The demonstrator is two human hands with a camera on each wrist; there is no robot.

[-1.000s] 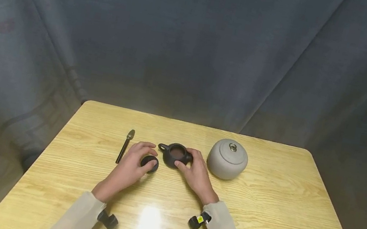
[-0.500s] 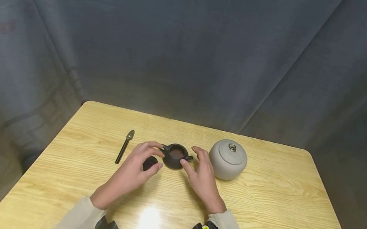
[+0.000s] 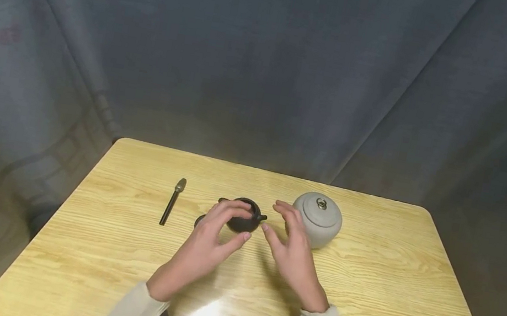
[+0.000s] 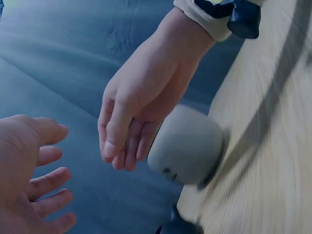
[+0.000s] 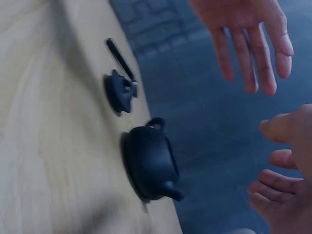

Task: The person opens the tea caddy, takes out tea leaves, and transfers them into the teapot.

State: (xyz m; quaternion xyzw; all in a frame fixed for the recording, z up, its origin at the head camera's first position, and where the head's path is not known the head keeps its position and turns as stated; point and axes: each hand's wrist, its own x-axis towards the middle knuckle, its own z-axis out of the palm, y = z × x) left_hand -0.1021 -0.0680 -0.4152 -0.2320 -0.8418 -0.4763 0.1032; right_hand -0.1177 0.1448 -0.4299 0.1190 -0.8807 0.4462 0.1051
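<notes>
My left hand [image 3: 206, 242] is held over the table in front of a black teapot [image 3: 242, 226], fingers spread and relaxed, nothing in them. It overlaps the teapot in the head view. The pot has no lid on it and its spout points right. Beside it on the table lies its black lid [image 5: 118, 91], mostly hidden behind the left hand in the head view. My right hand [image 3: 295, 254] hovers between the teapot and a grey lidded jar [image 3: 320, 222], also with loose fingers and nothing held. The right wrist view shows both hands apart from the pot.
A small spoon [image 3: 172, 202] with a black handle lies on the left of the wooden table [image 3: 389, 281]. The jar has a metal ring on its lid. Behind the table's far edge hangs a grey curtain [image 3: 268, 71].
My right hand has let go of the teapot and drawn back to the right, towards me. My left hand has moved from the lid rightwards, in front of the teapot. The lid stays on the table.
</notes>
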